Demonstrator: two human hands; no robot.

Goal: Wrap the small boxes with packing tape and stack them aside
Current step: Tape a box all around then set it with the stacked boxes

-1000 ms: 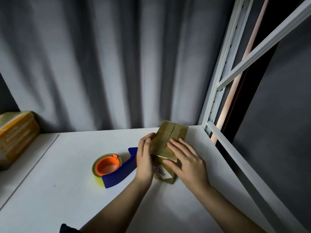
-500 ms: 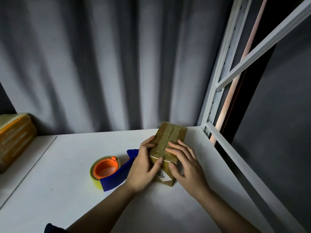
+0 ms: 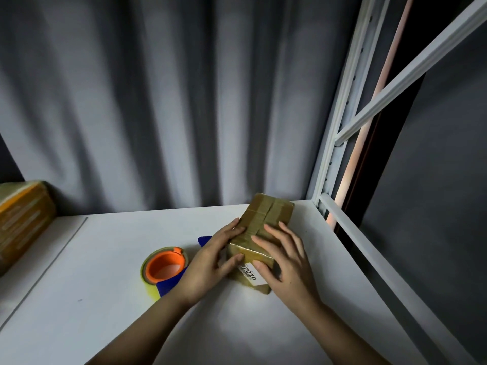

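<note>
A small brown box [image 3: 274, 209], wrapped in shiny packing tape, lies on the white shelf [image 3: 105, 299] with a white label on its near face. My left hand [image 3: 208, 262] lies against the box's left side, its fingers along the top left edge and its thumb pressing the near face. My right hand [image 3: 287, 259] rests flat on top with fingers spread, and its thumb touches the label. A tape roll with an orange core in a blue dispenser [image 3: 164, 267] lies just left of my left hand.
Taped yellow-brown boxes [image 3: 21, 219] sit at the far left on a neighbouring shelf board. A grey curtain [image 3: 158, 101] hangs behind. A white rack post [image 3: 340, 127] and rail [image 3: 369, 248] bound the shelf on the right.
My left thumb has slid from the box's top down onto its near face, and my right hand has shifted slightly toward me over the top. The box and tape roll stay put.
</note>
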